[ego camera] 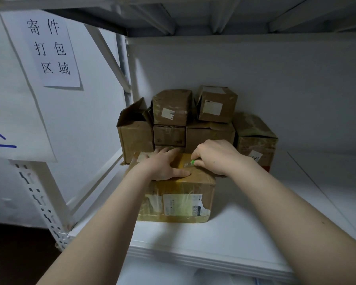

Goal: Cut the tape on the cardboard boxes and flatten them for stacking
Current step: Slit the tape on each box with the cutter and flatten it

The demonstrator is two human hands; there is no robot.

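Glossy taped cardboard box [185, 202], left hand [164, 165] flat on top, right hand [214, 157] gripping green cutter [190, 163], crumpled boxes [210, 136] at 12 o'clock

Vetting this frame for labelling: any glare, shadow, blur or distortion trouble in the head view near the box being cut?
Head view: wide-angle bend in the shelf edges; dim, soft light, darkest bottom left; the arms cast a soft shadow before the front box; mild sheen on its tape; the green cutter in the right hand is small and slightly blurred; the left hand is sharp.
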